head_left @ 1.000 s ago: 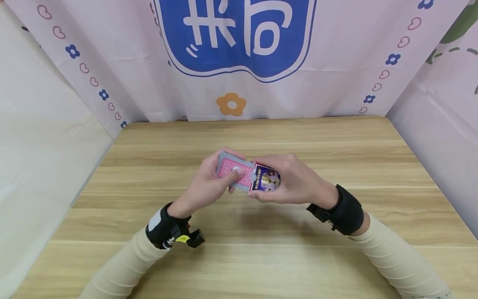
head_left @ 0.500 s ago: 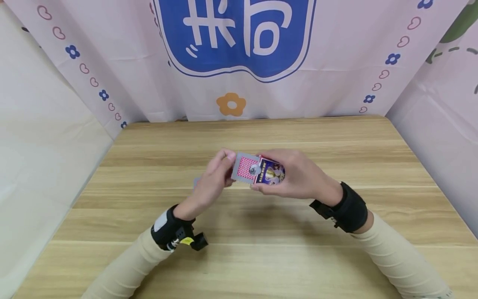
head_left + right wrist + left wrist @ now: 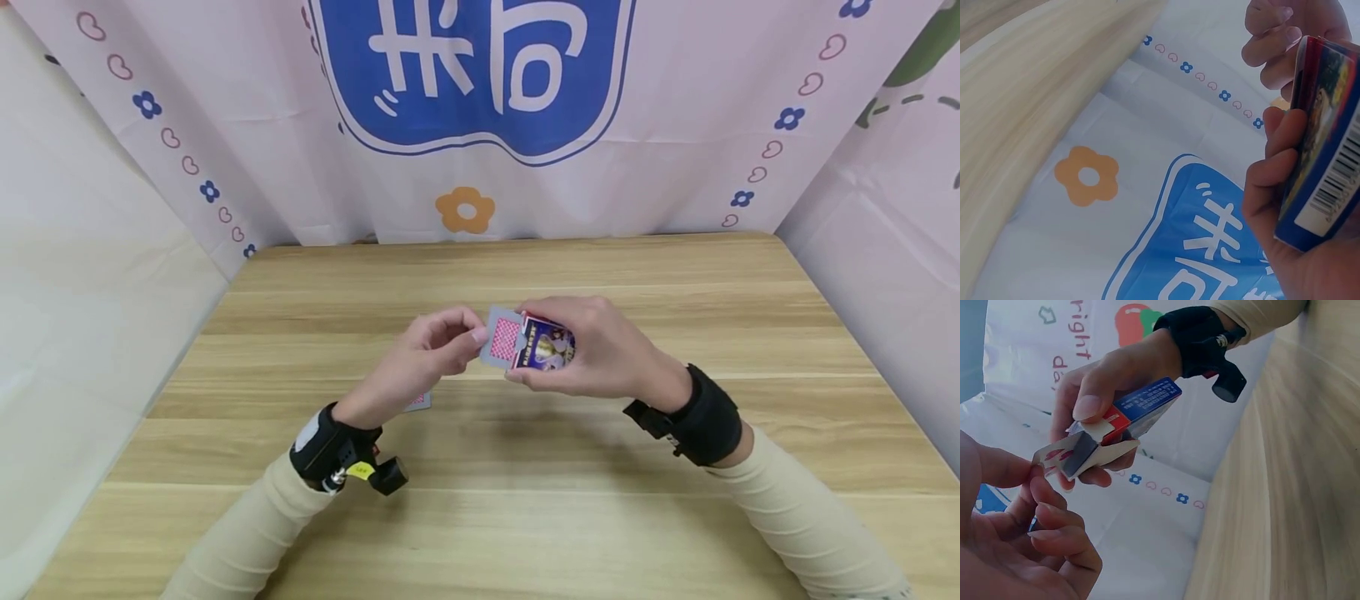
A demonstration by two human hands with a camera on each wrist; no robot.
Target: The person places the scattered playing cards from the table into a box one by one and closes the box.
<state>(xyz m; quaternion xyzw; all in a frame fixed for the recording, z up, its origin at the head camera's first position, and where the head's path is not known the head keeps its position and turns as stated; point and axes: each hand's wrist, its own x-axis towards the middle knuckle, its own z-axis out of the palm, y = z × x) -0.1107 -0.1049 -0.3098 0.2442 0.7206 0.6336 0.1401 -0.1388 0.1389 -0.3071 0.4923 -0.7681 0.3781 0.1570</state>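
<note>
My right hand [image 3: 600, 346] grips a playing-card box [image 3: 546, 346], its printed front facing up in the head view. From the box's left end sticks out a playing card [image 3: 502, 337] with a red-patterned back and pale border. My left hand [image 3: 420, 358] pinches that card's outer edge between thumb and forefinger. In the left wrist view the box's flaps stand open around the card [image 3: 1054, 453], near the dark end of the stack [image 3: 1080, 453]. The right wrist view shows the barcode side of the box [image 3: 1329, 169]. How many cards are inside is hidden.
Another playing card [image 3: 420, 402] shows on the wooden table [image 3: 525, 517], partly hidden by my left hand and wrist. A printed curtain [image 3: 675, 183] hangs along the table's back edge, and pale cloths flank both sides.
My left thumb has come off the card's face, and the fingers now pinch its outer edge. Less card shows outside the box. A separate card has come into view under my left wrist.
</note>
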